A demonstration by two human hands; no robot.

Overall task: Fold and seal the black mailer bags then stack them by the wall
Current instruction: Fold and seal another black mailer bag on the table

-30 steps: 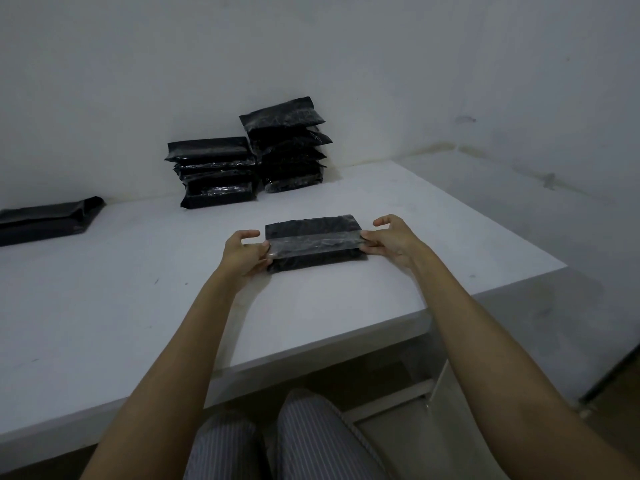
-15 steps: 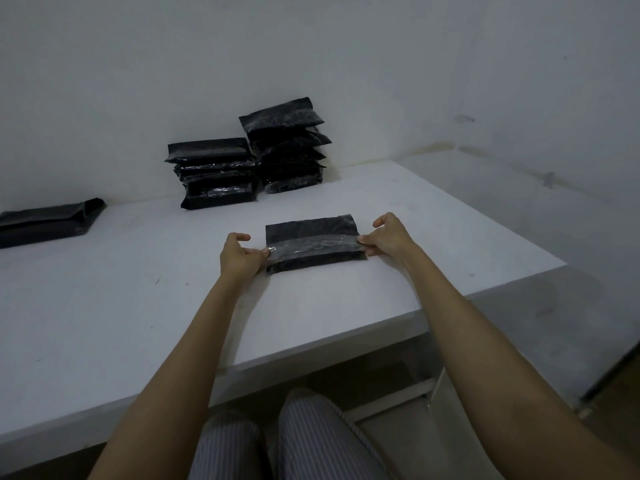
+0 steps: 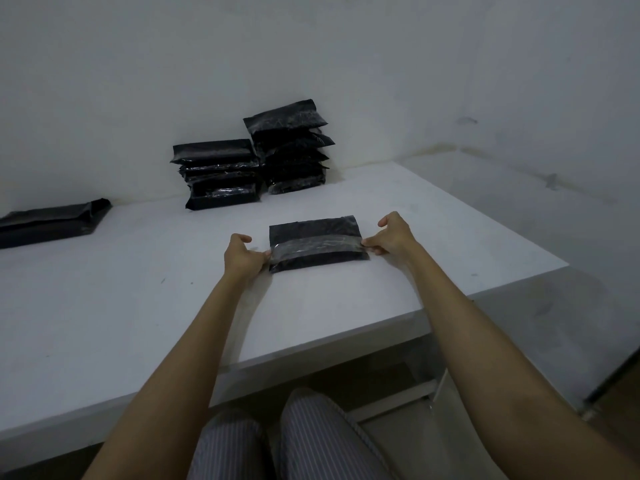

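head view, looking forward and down over a white table [image 3: 104, 323] that fills the left and centre of the frame. a folded black mailer bag [image 3: 317, 243] lies flat on the table just right of centre, with a glossy strip [image 3: 317, 247] running across it from its left end to its right end. the left hand [image 3: 242, 256] sits at the bag's left end, fingers curled, fingertips pinching the end of the strip. the right hand [image 3: 391, 237] sits at the bag's right end, thumb and fingers curled and pinching the strip's other end; its index finger is raised clear of the bag. both forearms reach in from the lower edge of the frame.

in the upper centre, against the white wall [image 3: 311, 57], stand 2 stacks of folded black bags just beside each other: a lower left stack [image 3: 218, 174] and a taller right stack [image 3: 292, 150] whose top bag is tilted. the exact count of bags in each stack cannot be told. at the left edge of the frame, well apart from the stacks, a long unfolded black bag [image 3: 52, 221] lies flat on the table near the wall.

at the bottom centre, below the table edge, are the person's knees in striped trousers [image 3: 294, 441]. grey floor [image 3: 536, 254] occupies the right side of the frame.
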